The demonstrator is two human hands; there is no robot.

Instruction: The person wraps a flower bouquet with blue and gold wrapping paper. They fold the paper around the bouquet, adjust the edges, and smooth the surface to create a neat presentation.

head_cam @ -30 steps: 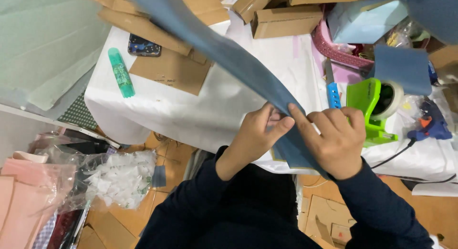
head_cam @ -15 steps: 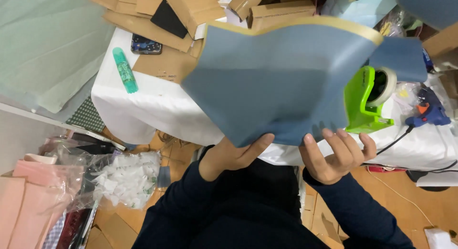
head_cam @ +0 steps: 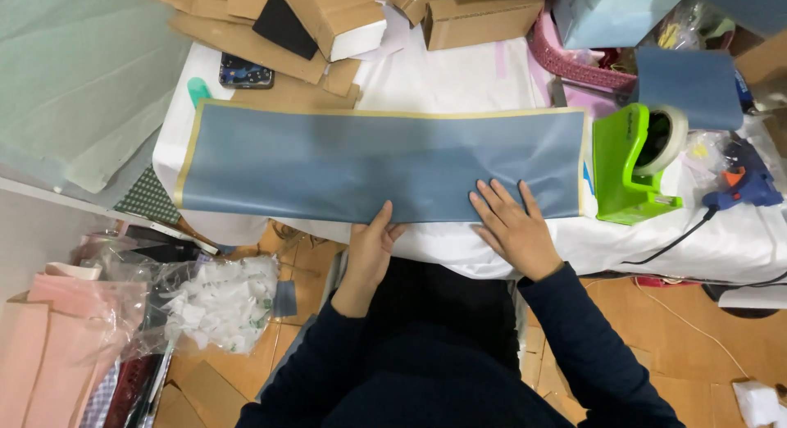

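Slippage is looming: the left hand (head_cam: 370, 249) is pinching the long blue gold-edged paper sheet (head_cam: 361, 161) at its near edge, the right hand (head_cam: 515, 229) pressing flat, grip open; overhang off the white-covered tabletop (head_cam: 459, 79) could drag it.

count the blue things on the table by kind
Long blue sheet with gold edge, under both hands: 1
Small curled blue sheet: 1
Pale blue box: 1
Blue glue gun: 1
Total: 4

The left hand grips the long sheet's near edge; the right hand lies flat on it.
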